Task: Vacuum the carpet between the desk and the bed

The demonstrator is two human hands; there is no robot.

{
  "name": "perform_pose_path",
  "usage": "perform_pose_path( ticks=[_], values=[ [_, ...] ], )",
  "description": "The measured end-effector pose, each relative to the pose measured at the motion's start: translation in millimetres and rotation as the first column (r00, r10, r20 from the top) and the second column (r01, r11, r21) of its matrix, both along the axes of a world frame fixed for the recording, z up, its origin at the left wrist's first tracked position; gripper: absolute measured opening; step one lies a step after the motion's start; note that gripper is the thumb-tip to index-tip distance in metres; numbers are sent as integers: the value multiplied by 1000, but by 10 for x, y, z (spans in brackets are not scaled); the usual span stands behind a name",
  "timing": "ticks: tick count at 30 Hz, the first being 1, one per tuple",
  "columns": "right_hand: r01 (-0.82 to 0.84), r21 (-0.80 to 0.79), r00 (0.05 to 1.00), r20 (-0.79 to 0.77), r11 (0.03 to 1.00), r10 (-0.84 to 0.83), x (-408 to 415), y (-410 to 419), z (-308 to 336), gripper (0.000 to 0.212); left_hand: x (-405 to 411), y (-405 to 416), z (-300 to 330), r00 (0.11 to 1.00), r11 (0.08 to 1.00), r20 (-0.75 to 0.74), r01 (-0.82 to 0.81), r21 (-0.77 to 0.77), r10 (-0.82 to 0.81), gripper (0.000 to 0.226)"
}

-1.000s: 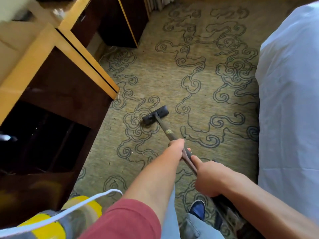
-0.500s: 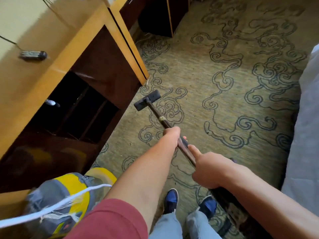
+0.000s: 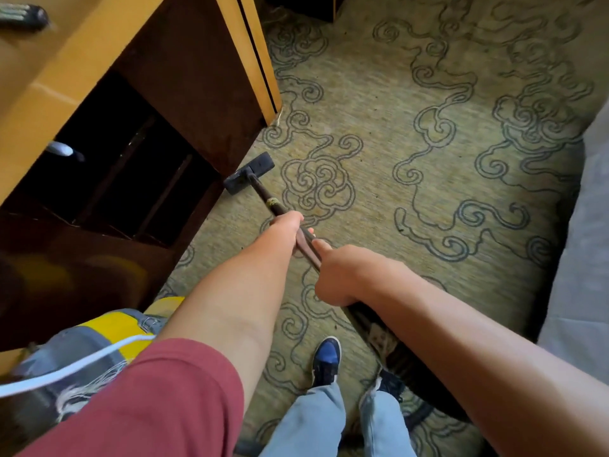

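Observation:
The green carpet (image 3: 412, 153) with dark swirl lines fills the floor between the wooden desk (image 3: 184, 70) on the left and the white bed (image 3: 586, 258) at the right edge. A black vacuum head (image 3: 249, 173) rests on the carpet right against the desk's dark side panel. Its dark wand (image 3: 268, 201) runs back toward me. My left hand (image 3: 286, 227) grips the wand further forward. Just behind it my right hand (image 3: 342, 275) is closed around the wand's rear part, where the hose begins.
A yellow and grey vacuum body (image 3: 99, 344) with a white cord (image 3: 75, 364) sits at the lower left beside the desk. My feet in blue shoes (image 3: 326, 357) stand on the carpet below the hands. A dark object (image 3: 23, 16) lies on the desk top.
The vacuum head has slid left across the carpet, from the open floor to the desk's side panel. My view has swung left and down, so the bed has shrunk to the right edge.

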State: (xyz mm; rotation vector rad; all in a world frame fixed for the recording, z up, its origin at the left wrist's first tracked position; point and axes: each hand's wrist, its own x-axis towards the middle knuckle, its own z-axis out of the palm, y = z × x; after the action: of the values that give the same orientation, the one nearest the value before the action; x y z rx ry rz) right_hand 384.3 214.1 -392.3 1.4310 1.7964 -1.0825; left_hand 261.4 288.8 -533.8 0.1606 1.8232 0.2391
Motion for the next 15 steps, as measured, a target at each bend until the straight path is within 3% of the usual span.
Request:
perform_pose_path(
  ticks=[3, 11, 15],
  values=[
    [13, 5, 1000, 1, 1000, -13, -164, 54, -66, 95, -108, 89, -7, 999, 998, -7, -31, -49, 31, 53],
    [43, -111, 999, -9, 993, -44, -221, -90, -247, 87, -96, -105, -244, 997, 995, 21, -73, -63, 74, 26],
    [73, -144, 997, 2, 987, -74, 28, -293, -168, 90, 137, -326, -301, 999, 997, 27, -33, -76, 35, 40]
  ],
)
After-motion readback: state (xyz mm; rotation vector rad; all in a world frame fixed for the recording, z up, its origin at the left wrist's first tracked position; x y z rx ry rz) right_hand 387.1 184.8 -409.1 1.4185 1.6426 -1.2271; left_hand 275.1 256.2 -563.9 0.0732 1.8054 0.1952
